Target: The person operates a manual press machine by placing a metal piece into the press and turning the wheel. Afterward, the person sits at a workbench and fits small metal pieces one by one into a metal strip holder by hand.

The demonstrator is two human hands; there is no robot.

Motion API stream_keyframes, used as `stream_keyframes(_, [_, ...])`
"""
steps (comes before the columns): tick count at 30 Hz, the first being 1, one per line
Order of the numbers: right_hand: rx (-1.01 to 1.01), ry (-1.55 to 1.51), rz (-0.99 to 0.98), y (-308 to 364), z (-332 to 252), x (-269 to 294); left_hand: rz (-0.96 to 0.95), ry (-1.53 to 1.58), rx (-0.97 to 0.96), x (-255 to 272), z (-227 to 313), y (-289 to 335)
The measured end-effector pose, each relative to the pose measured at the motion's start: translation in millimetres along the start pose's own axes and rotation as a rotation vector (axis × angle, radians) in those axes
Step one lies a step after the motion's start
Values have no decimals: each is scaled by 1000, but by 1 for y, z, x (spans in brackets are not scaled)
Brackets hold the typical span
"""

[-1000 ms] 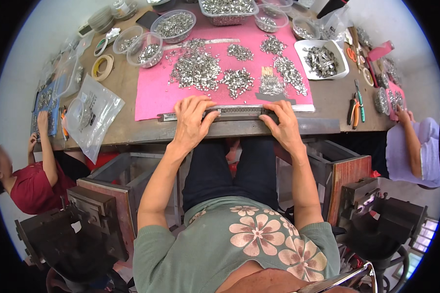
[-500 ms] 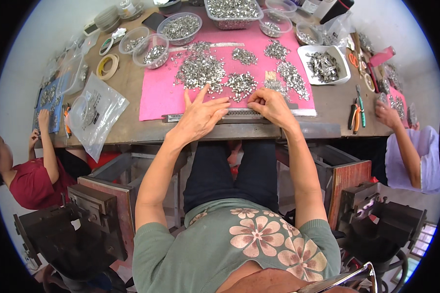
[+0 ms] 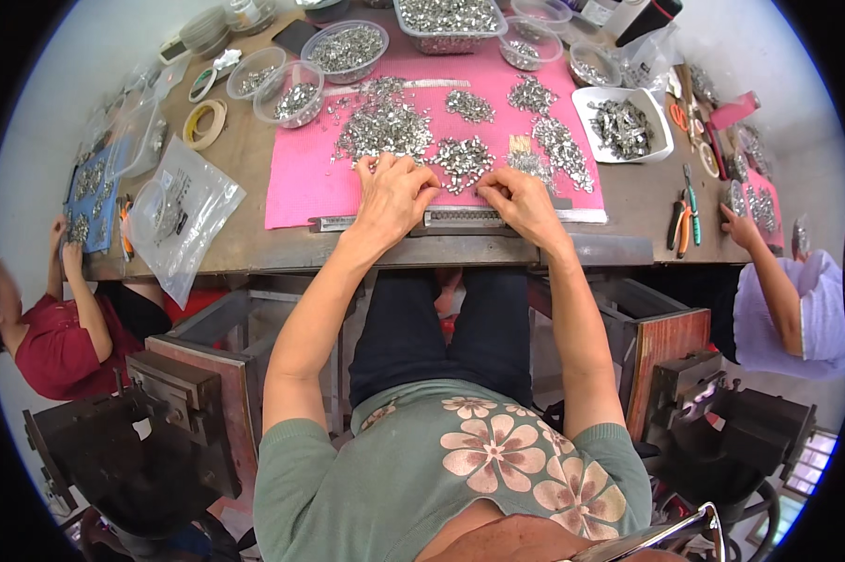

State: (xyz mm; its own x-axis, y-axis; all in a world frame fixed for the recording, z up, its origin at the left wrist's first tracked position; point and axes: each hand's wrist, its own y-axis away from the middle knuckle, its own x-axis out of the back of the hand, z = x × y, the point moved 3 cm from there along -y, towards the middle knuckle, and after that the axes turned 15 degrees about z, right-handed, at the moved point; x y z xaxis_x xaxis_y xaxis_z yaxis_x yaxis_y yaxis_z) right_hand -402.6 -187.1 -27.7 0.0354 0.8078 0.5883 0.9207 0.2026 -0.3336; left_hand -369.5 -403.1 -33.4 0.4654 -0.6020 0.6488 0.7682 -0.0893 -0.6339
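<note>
On the pink mat [image 3: 296, 192], my left hand [image 3: 392, 199] has its fingers curled at the near edge of a large heap of small silver metal pieces [image 3: 385, 129]. What its fingertips hold, if anything, is too small to make out. My right hand [image 3: 526, 204] is closed in a pinch just right of a smaller heap of pieces [image 3: 463, 163]; its fingertips hide whatever is in them. Between and below both hands lies a long narrow metal holder [image 3: 462, 217] with a row of small parts, along the mat's near edge.
Clear tubs of metal pieces [image 3: 346, 52] and a white tray [image 3: 622, 127] stand behind the mat. Pliers [image 3: 692, 211] lie at right, a tape roll [image 3: 204, 124] and plastic bag [image 3: 193, 211] at left. A co-worker in red [image 3: 62, 347] and one in lilac [image 3: 797, 309] sit either side.
My left hand's spread fingers have curled in, and the hand has shifted slightly right, baring the holder's middle. My right hand has stayed nearly still in its pinch.
</note>
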Motion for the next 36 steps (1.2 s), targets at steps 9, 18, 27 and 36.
stream_keyframes(9, [126,60,19,1,1,-7,-145,62,52,5,-3,0])
stream_keyframes(18, [226,38,82,9,-9,-15,-115,35,-32,5,-2,-2])
stream_keyframes(27, [342,1,205,38,-33,-35,6,221,56,20,6,20])
stream_keyframes(36, [363,18,205,37,-32,-33,2,201,33,17,8,25])
